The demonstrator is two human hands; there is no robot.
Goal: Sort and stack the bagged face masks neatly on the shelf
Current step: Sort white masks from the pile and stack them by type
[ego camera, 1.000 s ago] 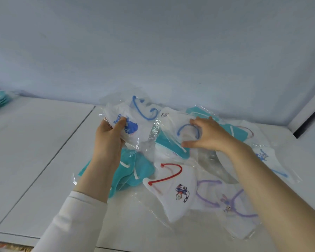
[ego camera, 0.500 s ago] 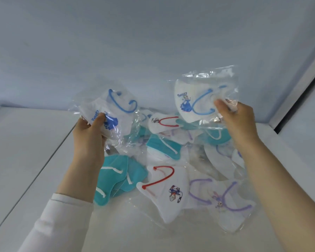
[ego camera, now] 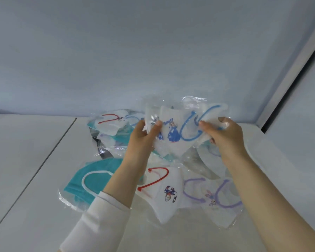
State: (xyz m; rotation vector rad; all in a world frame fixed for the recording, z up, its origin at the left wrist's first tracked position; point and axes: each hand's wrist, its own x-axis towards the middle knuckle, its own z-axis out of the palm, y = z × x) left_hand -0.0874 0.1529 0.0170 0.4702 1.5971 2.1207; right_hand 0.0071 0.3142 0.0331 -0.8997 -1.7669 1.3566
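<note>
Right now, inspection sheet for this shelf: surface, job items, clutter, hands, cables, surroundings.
Surface: white shelf, a seam running across its left part.
Job's things: two blue-loop masks held overlapped above the rest. Teal mask, red-loop mask and purple-loop mask lie loose in front, with more bagged masks jumbled behind, unsorted.
Clutter: dark item under the bags, unclear what it is.
Hands: left hand pinches the blue-loop masks at their left edge; right hand grips their right edge.
Cables: nothing seen.
Surroundings: pale wall behind, side panel at right.
</note>
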